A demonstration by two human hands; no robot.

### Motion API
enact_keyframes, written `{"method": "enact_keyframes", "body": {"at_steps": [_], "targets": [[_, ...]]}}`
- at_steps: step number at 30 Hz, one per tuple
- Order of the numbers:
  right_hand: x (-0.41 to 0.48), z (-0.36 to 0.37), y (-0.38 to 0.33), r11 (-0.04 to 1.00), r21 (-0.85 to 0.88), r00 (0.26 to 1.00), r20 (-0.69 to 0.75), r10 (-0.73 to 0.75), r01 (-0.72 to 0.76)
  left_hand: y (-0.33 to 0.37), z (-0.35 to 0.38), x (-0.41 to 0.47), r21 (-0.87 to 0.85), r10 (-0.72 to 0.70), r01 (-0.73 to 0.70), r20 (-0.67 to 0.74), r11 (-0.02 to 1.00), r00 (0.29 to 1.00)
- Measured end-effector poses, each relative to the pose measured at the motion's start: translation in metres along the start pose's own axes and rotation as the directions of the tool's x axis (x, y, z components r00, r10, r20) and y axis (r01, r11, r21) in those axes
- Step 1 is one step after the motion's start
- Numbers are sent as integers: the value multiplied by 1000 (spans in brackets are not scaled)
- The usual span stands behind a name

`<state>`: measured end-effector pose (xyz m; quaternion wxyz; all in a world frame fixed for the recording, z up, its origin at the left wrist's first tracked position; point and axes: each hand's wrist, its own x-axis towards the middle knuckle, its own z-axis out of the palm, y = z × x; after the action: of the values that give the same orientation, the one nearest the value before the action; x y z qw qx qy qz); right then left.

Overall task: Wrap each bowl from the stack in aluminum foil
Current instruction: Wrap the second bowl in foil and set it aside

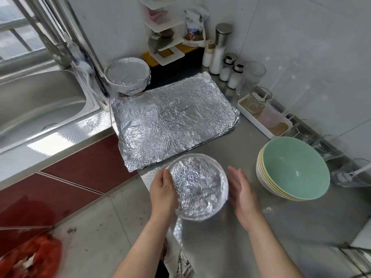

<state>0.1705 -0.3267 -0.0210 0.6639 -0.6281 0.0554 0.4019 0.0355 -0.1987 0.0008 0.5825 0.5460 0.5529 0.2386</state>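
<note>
Steel worktop, sink at left. Foil sheet lies flat and crinkled mid-worktop. Bowl stack sits right of it, green bowl on top, unwrapped, well apart from the sheet. Wrapped bowl, fully foiled and tilted, is at the worktop's near edge, just in front of the sheet. Rear bowl, also foiled, stands behind the sheet by the sink corner. Left hand grips the wrapped bowl's left rim, fingers curled around it. Right hand is just beside the right rim, fingers straight and together; contact unclear. 4 shakers at the back wall.
</note>
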Motion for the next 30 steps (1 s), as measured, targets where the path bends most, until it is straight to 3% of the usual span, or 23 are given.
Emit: {"method": "enact_keyframes", "body": {"at_steps": [2, 5, 10, 17, 22, 25, 30], "targets": [[-2, 2, 5, 994, 97, 999, 32, 45, -48, 3, 0, -9, -34, -47, 44, -92, 998, 995], [-3, 15, 4, 989, 143, 998, 41, 44, -50, 8, -3, -18, -34, -47, 44, -74, 998, 996], [-2, 28, 0, 994, 97, 999, -13, 43, -41, 12, 4, -9, -40, -53, 55, 50, 998, 997], [4, 28, 8, 999, 30, 997, -79, 23, -21, 0, 14, -7, -64, -83, 85, 22, 994, 996], [6, 19, 5, 991, 118, 997, 42, 63, -68, 15, 5, -12, -143, -122, 125, 31, 982, 992], [6, 15, 7, 990, 84, 991, 82, 103, -110, 14, 1, -20, -129, -98, 103, 44, 986, 994], [10, 13, -7, 999, -32, 994, -109, 2, -6, -3, -19, -15, 48, -112, 117, -109, 992, 988]]}}
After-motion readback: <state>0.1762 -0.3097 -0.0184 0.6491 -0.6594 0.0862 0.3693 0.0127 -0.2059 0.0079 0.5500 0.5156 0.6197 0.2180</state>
